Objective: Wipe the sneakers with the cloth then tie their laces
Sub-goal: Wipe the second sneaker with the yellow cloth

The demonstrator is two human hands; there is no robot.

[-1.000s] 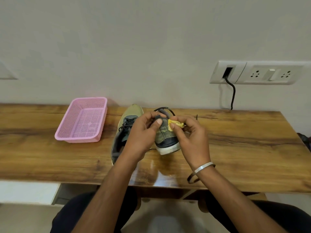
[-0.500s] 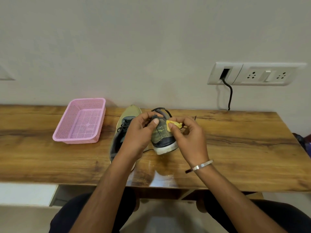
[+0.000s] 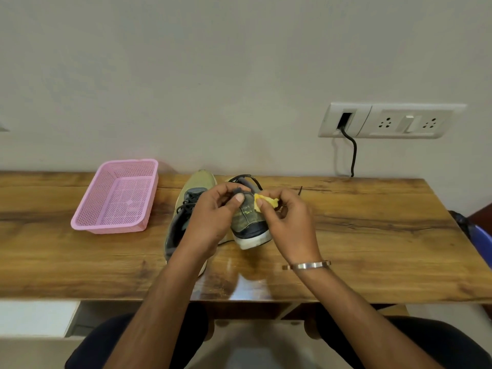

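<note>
Wiping underway: right hand (image 3: 288, 225) pinches small yellow cloth (image 3: 265, 202) at twelve o'clock on raised olive-and-navy sneaker (image 3: 249, 222); left hand (image 3: 213, 217) grips its top. Laces untied.

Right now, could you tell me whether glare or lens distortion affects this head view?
Head view: a pale glare patch sits on the glossy brown wooden table near its front edge; the wide lens bows the white wall socket panel; the small yellow cloth stays sharp.

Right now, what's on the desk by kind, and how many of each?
Sneakers: 2, one lying flat, one steadied by the left hand at its heel
Yellow cloth: 1, pinched by the right hand
Pink basket: 1
Total: 4
</note>
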